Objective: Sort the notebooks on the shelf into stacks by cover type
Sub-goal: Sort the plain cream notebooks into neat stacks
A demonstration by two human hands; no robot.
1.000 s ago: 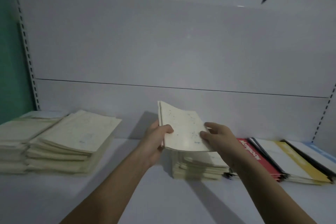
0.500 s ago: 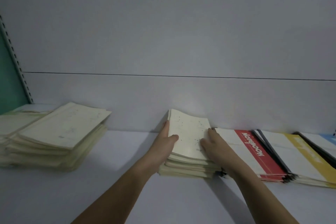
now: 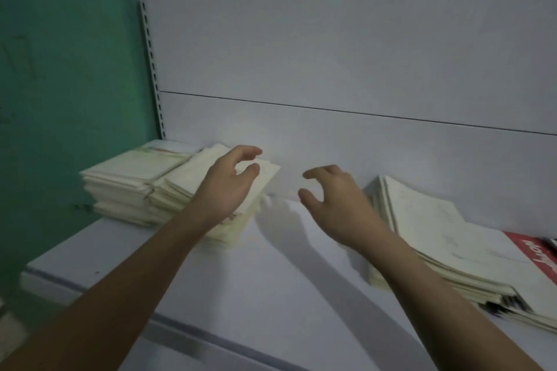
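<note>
Two cream notebook stacks lie side by side at the left of the white shelf (image 3: 256,286): a far-left stack (image 3: 120,187) and a slanted stack (image 3: 180,193) next to it. My left hand (image 3: 229,187) hovers over the slanted stack's right end, fingers loosely curved, holding nothing. My right hand (image 3: 334,199) hangs in the gap between stacks, fingers loosely curved and empty. A third cream stack (image 3: 437,244) lies at the right. It partly covers a red-covered notebook (image 3: 539,253).
A green wall (image 3: 69,69) and a slotted upright rail (image 3: 149,48) bound the shelf on the left. The grey back panel (image 3: 346,54) stands close behind the stacks. The shelf's front edge (image 3: 196,337) runs diagonally below my forearms.
Both hands let go of the cream notebook on the right stack and moved left. The view swung left, so the left stacks are now central.
</note>
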